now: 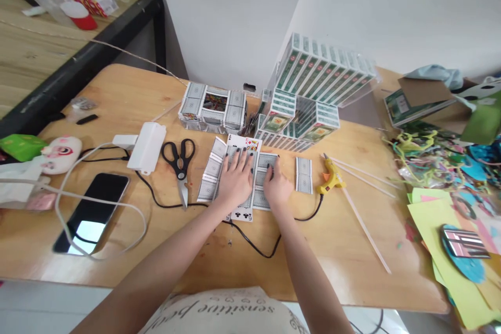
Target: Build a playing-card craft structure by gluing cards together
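My left hand [235, 180] lies flat, fingers spread, on a panel of joined playing cards [241, 214], some showing faces such as an ace and a king. My right hand [278, 188] presses on the right strip of grey-backed cards [261, 201], its index finger stretched out and the other fingers partly hidden. Another strip of card backs [211, 172] slants up on the left side. A small joined pair of cards [303, 175] lies to the right, apart from both hands. Beyond it rests a yellow hot glue gun [332, 177], its cord running under my wrists.
Black-handled scissors [180, 162], a white power adapter [147, 147] and a phone [94, 214] lie left. Behind stand a box built of cards [213, 109] and stacked green card packs [324, 70]. Glue sticks [368, 232] and colourful scraps [422, 156] are right.
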